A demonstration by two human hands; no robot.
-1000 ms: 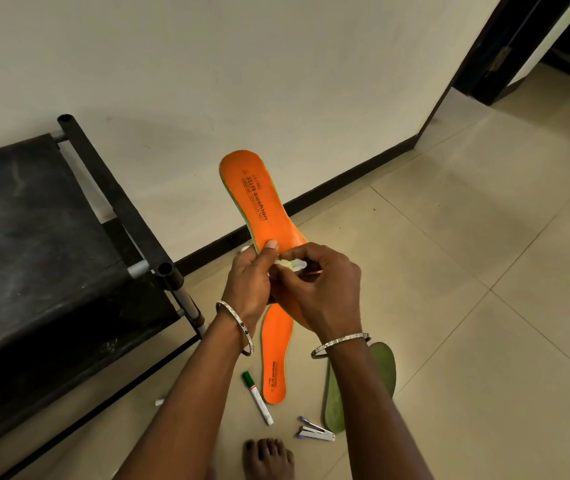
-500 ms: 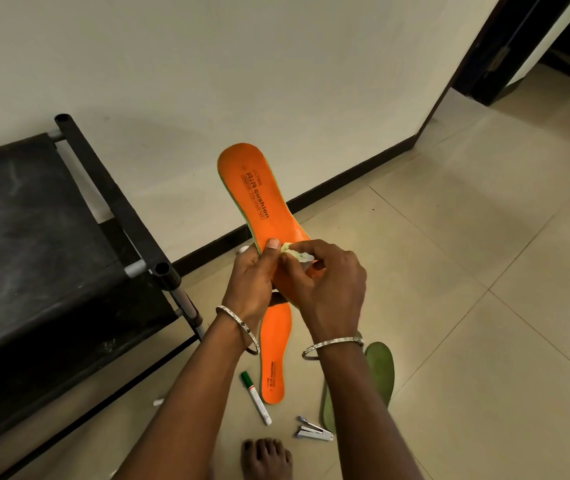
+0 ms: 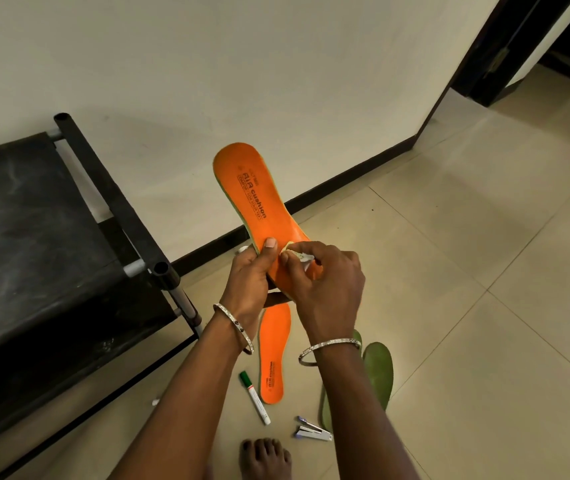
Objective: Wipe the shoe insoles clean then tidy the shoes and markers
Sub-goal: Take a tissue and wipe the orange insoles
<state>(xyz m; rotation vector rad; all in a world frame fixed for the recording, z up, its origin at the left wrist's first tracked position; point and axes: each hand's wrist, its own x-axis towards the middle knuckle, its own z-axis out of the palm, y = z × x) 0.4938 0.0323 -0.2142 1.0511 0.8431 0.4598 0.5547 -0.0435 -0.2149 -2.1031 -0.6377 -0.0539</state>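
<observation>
An orange insole [image 3: 253,192] printed "AIR cushion" stands raised in front of me, toe end up. My left hand [image 3: 249,282] grips its lower edge, thumb on the orange face. My right hand [image 3: 325,289] pinches a small pale wipe [image 3: 299,254] against the insole's lower part. A second orange insole [image 3: 273,355] lies on the floor below my hands. A green insole [image 3: 378,372] lies to its right, underside up, partly hidden by my right forearm. A white marker with a green cap [image 3: 254,396] lies left of the floor insole.
A black metal-framed rack [image 3: 44,244] stands at the left against the wall. A small stapler [image 3: 313,433] lies on the tiles near my bare foot [image 3: 266,457]. A dark doorway [image 3: 518,39] opens at the upper right.
The raised insole and both hands have shifted slightly up and left. My right hand has moved the wipe a little higher along the insole.
</observation>
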